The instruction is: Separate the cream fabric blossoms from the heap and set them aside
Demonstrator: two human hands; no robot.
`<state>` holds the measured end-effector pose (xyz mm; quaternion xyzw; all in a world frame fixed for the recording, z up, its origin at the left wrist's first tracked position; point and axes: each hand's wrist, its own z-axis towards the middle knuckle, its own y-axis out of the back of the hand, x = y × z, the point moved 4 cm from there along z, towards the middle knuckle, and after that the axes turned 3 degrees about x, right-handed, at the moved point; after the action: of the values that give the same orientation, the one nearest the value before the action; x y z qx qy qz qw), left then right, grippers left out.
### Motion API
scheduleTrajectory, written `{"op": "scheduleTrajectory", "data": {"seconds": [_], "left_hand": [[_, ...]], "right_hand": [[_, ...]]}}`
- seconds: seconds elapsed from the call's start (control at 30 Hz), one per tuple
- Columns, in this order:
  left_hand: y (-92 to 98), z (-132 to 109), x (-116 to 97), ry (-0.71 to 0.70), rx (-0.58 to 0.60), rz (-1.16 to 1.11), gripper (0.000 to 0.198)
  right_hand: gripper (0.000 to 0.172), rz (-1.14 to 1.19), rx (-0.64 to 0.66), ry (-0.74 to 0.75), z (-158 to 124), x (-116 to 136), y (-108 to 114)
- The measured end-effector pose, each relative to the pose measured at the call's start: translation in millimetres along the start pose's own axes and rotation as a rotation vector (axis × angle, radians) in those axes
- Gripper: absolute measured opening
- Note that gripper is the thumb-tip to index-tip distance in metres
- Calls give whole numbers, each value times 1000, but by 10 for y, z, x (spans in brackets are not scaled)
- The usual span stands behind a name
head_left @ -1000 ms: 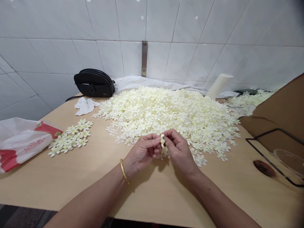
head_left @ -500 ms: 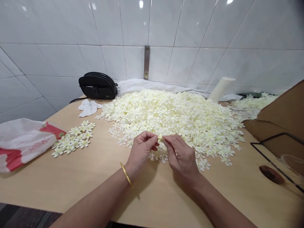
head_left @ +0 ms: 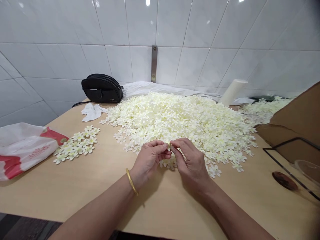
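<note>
Between my fingertips is one small cream-white artificial flower [head_left: 169, 145], mostly hidden by the fingers. My left hand [head_left: 150, 158] pinches it from the left, thumb against the fingers. From the other side my right hand [head_left: 191, 161] grips it between thumb and forefinger. Both hands hover over the front edge of a big heap of the same flowers [head_left: 180, 115]. A smaller group of flowers [head_left: 78, 143] lies spread flat on the table to the left.
On the wooden table [head_left: 100, 186] lie a red and white plastic bag [head_left: 27, 151], a crumpled tissue [head_left: 92, 112] and a black purse [head_left: 102, 89]. A white roll [head_left: 233, 93] leans behind the heap. At right stand a cardboard flap [head_left: 297, 123] and a black metal frame [head_left: 280, 159].
My fingertips have come slightly closer around the flower, and the left fingers have curled further beneath it. The camera view has shifted very slightly.
</note>
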<state>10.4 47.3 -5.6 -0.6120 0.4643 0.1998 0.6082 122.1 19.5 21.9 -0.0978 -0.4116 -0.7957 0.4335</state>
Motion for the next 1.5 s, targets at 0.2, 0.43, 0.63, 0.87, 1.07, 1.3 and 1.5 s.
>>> {"op": "scheduleTrajectory", "data": {"seconds": [0.2, 0.43, 0.63, 0.87, 1.07, 1.3, 1.5], "left_hand": [[4, -38, -85, -201, -119, 330, 12], [-28, -33, 1, -82, 16, 220, 10], [-11, -13, 17, -55, 46, 201, 11], [-71, -74, -81, -164, 74, 478, 19], [-61, -57, -69, -191, 128, 490, 20], [-61, -63, -66, -212, 126, 512, 24], [-80, -112, -105, -384, 105, 723, 28]], "right_hand": [[19, -22, -30, 34, -15, 31, 2], [18, -22, -9, -71, -26, -5, -8], [17, 15, 29, -146, -15, -32, 5], [18, 57, 117, -202, -7, -52, 32], [20, 84, 164, -183, -12, -56, 28], [21, 165, 175, -266, -20, -52, 22], [23, 193, 178, -275, -35, -27, 21]]}}
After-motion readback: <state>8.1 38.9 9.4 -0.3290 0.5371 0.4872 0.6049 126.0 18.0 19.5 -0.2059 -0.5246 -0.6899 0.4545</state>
